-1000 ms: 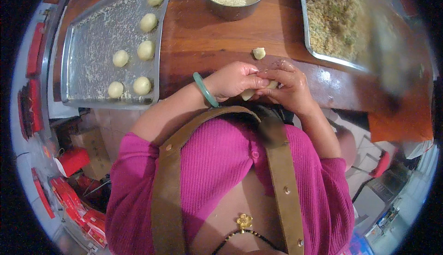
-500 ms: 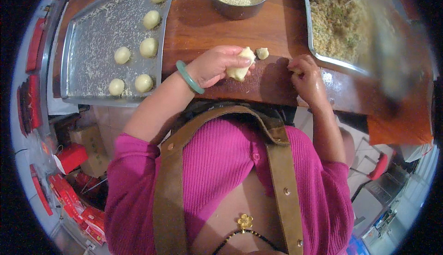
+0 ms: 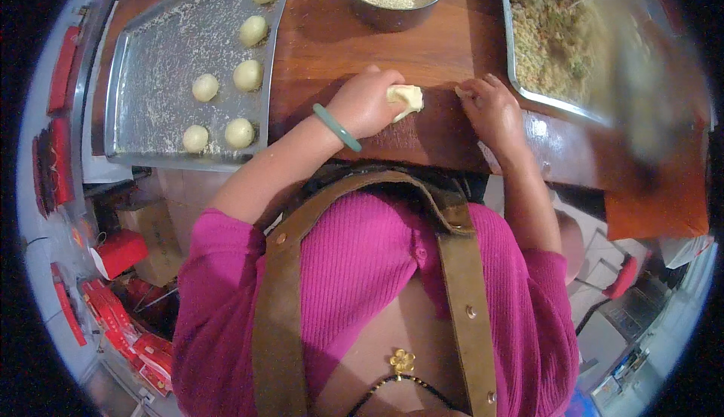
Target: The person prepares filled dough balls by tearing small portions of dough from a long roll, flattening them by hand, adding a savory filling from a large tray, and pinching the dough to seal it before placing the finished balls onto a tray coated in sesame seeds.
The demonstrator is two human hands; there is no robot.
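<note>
My left hand [image 3: 368, 102], with a green bangle at the wrist, is closed around a soft piece of pale yellow dough [image 3: 408, 101]. The dough bulges out past the thumb and fingers, just above the wooden table. To its right my right hand [image 3: 494, 113] is drawn into a pinch, apart from the dough. A pale bit shows at its fingertips, too small to make out. On the left, several round dough balls [image 3: 248, 75] sit on a metal tray [image 3: 154, 111] strewn with pale seeds.
A dark metal bowl [image 3: 397, 19] of sesame-like seeds stands on the wooden table [image 3: 324, 40] beyond my hands. At the right is a metal-rimmed tray [image 3: 562, 105] heaped with a crumbly, greenish-yellow mix. An orange cloth [image 3: 656, 212] hangs at the table's right edge.
The left hand has turned over and moved slightly right, closing more around the dough. My right hand has come left and away from me. The small dough piece no longer shows on the table.
</note>
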